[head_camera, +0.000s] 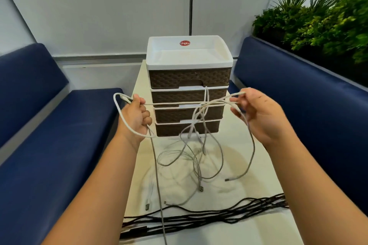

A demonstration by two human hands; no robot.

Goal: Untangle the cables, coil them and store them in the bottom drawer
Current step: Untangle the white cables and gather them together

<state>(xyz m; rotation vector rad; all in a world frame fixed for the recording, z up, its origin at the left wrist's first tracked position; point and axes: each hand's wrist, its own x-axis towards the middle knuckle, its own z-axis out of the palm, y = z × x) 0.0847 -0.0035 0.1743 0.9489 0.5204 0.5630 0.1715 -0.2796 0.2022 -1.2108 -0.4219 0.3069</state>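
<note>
Early stage, by the look of things: no coil made, nothing stored. Left hand (137, 117) curled round a loop of white cable (119, 117), in front of the drawer unit (189, 85) and to its left. Right hand (256, 111) pinching another stretch of light cable, in front of the unit and to its right. Between the two hands, strands pulled taut across the unit's front, crossing in a knot of grey and white cables (201, 117) before the lower drawers. From there, loose ends hanging onto the bench (258, 165), connectors lying apart. Nearer than the unit, at the bench's front edge, a bundle of black cables (219, 217) stretched out, untouched and uncoiled. Bottom drawer (187, 129) closed. Left to do, judging from this: separating the light cables, coiling each, coiling the black ones, opening the bottom drawer, stowing everything.
</note>
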